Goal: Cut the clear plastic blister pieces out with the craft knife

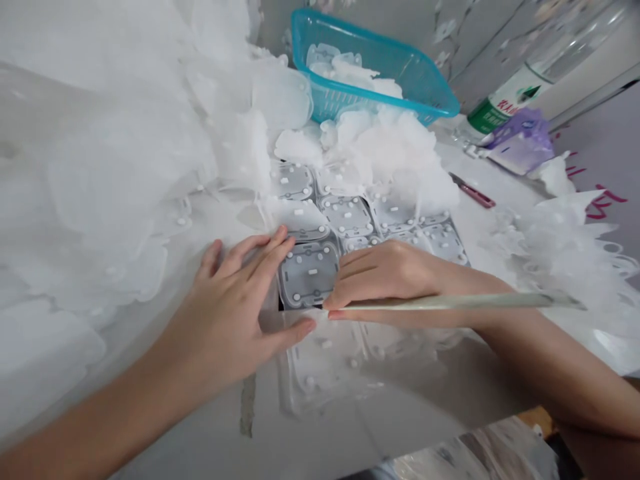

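Our left hand (235, 300) is wide open, with its fingers spread. Its longer fingertips touch near the top left corner of a grey pad (310, 273) with white dots, and its thumb is on a clear sheet (325, 363) at 6 o'clock from the pad. Our right hand (390, 273) is curled, just beside the pad at 3 o'clock. Its thumb and finger pinch the near end of a thin pale strip (450, 303), which runs back over our arm.

From the pad, a blue basket (425, 73) with white bits in it sits between 12 and 1 o'clock. A bottle (505, 100), a purple pack (525, 140) and a red cutter (473, 191) are around 2 o'clock. A big white heap (110, 167) is at 10 o'clock.
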`<state>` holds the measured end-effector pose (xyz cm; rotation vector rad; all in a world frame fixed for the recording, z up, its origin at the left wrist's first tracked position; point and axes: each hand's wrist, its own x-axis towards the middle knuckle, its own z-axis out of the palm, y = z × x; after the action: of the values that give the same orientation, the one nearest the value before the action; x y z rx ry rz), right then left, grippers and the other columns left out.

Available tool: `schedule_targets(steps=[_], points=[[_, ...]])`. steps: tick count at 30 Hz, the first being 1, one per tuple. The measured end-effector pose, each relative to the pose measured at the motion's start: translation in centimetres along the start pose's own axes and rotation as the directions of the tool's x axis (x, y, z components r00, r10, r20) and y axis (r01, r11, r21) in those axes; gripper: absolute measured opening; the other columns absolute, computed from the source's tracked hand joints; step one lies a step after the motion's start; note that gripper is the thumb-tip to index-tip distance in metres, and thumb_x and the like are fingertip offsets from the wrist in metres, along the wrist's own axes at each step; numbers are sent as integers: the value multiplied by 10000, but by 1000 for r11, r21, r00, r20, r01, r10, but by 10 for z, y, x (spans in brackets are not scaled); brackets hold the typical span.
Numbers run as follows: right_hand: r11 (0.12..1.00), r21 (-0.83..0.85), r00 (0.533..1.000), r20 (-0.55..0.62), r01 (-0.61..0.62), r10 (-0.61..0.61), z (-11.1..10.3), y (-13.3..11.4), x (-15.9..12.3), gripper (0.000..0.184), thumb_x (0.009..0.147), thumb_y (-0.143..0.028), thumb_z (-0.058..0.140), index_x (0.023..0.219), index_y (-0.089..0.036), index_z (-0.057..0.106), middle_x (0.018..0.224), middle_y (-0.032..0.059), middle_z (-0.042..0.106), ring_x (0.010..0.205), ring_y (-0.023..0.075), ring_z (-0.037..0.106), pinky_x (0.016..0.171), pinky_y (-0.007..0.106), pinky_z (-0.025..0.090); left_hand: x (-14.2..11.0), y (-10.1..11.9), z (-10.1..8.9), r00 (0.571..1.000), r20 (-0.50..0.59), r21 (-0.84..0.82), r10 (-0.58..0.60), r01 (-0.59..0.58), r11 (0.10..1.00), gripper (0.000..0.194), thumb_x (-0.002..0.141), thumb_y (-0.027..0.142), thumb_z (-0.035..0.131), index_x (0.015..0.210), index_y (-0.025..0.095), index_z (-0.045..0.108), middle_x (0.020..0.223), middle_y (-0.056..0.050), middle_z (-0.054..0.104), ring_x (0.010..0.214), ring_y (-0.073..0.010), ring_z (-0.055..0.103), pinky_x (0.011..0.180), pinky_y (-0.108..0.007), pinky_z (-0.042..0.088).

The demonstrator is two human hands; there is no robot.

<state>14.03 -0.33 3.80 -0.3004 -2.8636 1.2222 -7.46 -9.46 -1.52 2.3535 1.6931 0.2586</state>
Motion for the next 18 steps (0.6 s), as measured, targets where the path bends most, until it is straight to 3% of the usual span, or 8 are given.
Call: schedule_targets(steps=[8,12,15,18], points=[[990,-33,990,42,-137,138,-13,-1,-10,196,941,-233,501,910,-153,677,792,19,646,681,85,559,612,210,356,0,-2,1,1000,-9,-29,-8,8,1000,783,818,633,479,1429,188,277,1515,-107,346,1352,-337,332,1072,-596,231],[990,-10,989,18,-144,144,-12,1,-8,162,918,-210,536,879,-152,681,789,16,662,672,82,572,603,204,369,-3,-2,2,996,-86,-44,36,-40,998,753,821,571,513,1426,185,287,1502,-124,363,1326,-369,366,1056,-632,218],[993,38,992,-57,-114,116,-6,6,-6,156,900,-235,574,843,-135,679,757,18,667,647,79,578,592,196,382,-5,1,0,962,-221,-5,162,-167,986,522,841,416,560,1311,219,446,1460,-96,436,1302,-340,411,1071,-583,221],[994,48,990,-96,-95,99,-2,10,-4,149,886,-243,597,837,-131,682,735,16,665,611,68,563,578,186,388,-4,2,-2,942,-216,-3,256,-263,965,359,866,353,554,1204,232,530,1377,-62,535,1235,-272,493,1066,-501,251]])
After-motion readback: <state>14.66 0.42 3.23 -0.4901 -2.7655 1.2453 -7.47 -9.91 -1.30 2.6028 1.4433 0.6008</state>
